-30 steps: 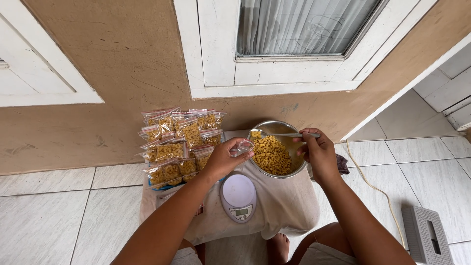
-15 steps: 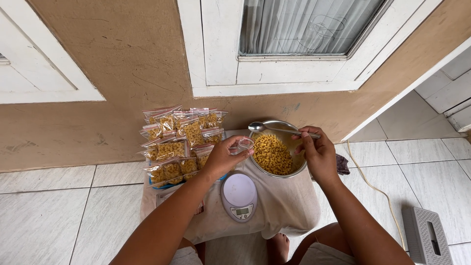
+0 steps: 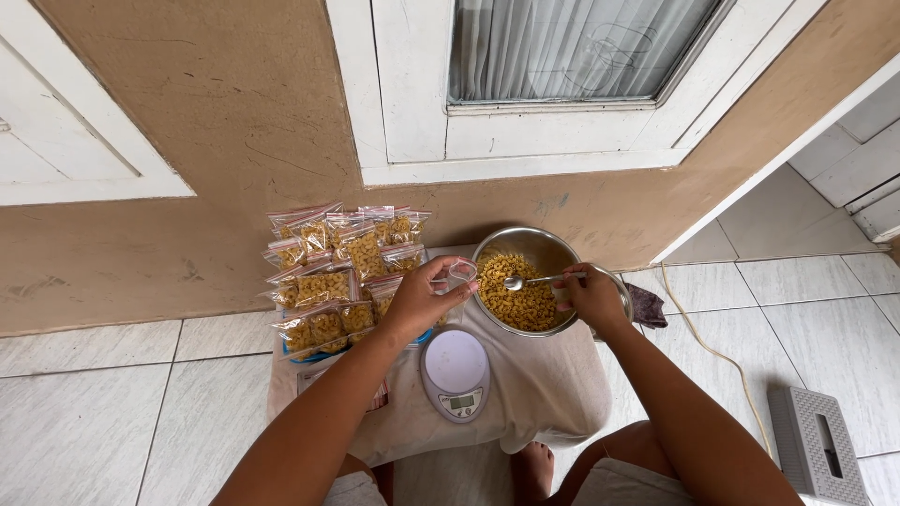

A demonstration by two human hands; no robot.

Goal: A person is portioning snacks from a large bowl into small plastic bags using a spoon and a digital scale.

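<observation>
Colours here: golden-yellow pasta (image 3: 521,298) in a shiny silver metal bowl (image 3: 542,244), clear little bags (image 3: 337,276) with red zip strips left of centre, white round scale (image 3: 456,373) on a beige cloth (image 3: 539,394). Tan wall (image 3: 216,141), white window frame (image 3: 412,94), pale grey floor tiles (image 3: 84,403).

Home setting, floor level, beside a house wall. Tan painted wall (image 3: 187,141) with scuffs, white window frame (image 3: 412,94) with a pale curtain (image 3: 562,47) behind the glass. Glazed white floor tiles (image 3: 122,394) underfoot. Low stand draped in a beige cloth (image 3: 544,394), serving as a worktop (no proper counter). On it: small kitchen scale (image 3: 455,373), steel bowl (image 3: 534,242) of dry pasta, stacked clear bags (image 3: 328,276) filled with the same. Grey vented box (image 3: 817,445) and a cord (image 3: 712,351) on the tiles. Bare feet visible. Domestic hand-packing, not commercial premises.
</observation>
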